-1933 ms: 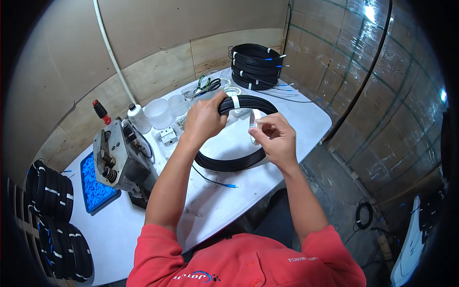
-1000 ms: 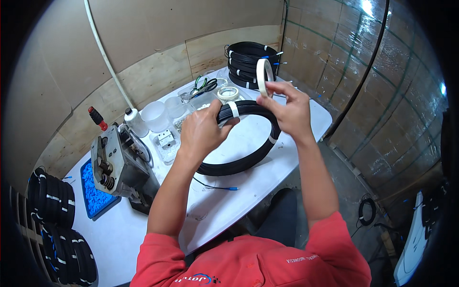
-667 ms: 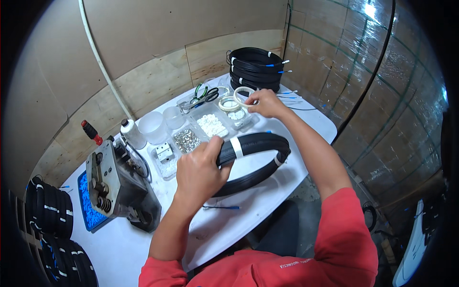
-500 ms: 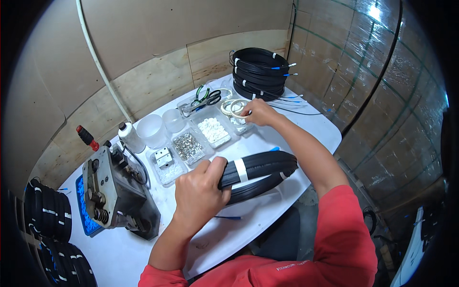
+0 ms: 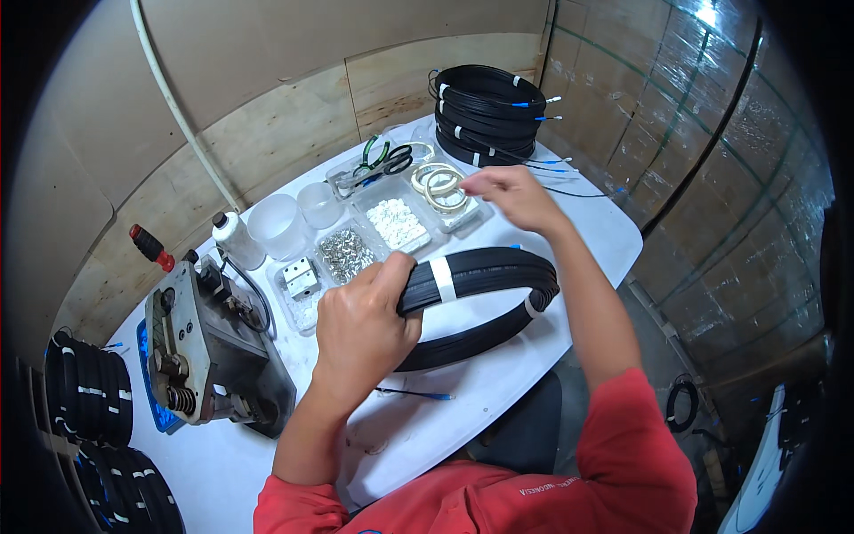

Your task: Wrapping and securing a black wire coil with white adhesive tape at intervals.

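My left hand [image 5: 363, 325] is closed around the left side of a black cable coil [image 5: 480, 272], holding it tilted above the table. White tape bands wrap the coil, one of them just right of my fingers. A cable end with a blue tip [image 5: 436, 395] hangs below it. Beyond the coil, my right hand [image 5: 516, 198] is raised with its fingers stretched out to the left and nothing visible in them. Its fingertips are beside the cream tape rolls [image 5: 442, 189], which lie on a clear tray.
Clear boxes hold white pieces [image 5: 396, 224] and small metal parts [image 5: 347, 255]. Scissors [image 5: 396, 162], cups [image 5: 276, 224] and a white bottle [image 5: 237, 238] stand behind. A metal press [image 5: 209, 343] occupies the left side; stacked cable coils [image 5: 487, 116] stand at the far right.
My right hand has let go of a tape roll, which now rests in the tray, and has drawn slightly right. My left hand has lifted the coil a little and its loop has turned more open.
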The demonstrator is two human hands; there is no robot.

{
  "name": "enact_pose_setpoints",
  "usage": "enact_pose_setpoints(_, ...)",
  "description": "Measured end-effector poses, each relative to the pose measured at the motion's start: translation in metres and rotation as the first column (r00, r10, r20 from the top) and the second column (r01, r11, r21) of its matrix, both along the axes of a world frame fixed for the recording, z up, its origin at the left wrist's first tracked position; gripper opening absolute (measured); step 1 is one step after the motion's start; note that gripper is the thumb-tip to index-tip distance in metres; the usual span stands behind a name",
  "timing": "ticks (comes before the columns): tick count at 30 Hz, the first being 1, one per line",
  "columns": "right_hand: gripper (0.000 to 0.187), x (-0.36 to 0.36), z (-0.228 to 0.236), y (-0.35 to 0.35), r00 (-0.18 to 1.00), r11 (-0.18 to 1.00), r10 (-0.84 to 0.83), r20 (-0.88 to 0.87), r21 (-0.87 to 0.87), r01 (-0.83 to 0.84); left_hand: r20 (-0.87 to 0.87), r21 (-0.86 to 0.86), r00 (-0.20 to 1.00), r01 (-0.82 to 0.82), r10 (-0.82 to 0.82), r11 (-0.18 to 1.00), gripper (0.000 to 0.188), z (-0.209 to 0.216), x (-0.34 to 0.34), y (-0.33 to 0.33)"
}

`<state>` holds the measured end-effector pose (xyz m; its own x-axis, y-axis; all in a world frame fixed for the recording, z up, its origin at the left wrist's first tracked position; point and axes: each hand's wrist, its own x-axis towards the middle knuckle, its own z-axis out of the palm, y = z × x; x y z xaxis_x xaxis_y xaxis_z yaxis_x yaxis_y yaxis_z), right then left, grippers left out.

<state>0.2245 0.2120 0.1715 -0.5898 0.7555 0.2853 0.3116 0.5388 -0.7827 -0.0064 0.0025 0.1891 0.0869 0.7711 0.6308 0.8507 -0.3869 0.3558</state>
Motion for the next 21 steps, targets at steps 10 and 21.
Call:
enact_pose_setpoints(10,0.043,0.024,0.029,-0.133,0.996,0.996,-0.072,-0.052,0.053,0.075,-0.055,-0.058,0.998,-0.037,0.034,0.998,0.017,0.008,0.01,0.013)
enact_pose_setpoints(21,0.025,0.015,0.049,-0.132,0.994,0.999,-0.004,0.111,-0.039,0.008,-0.133,-0.153,0.988,-0.096,0.076,0.983,0.019,0.022,0.025,0.009)
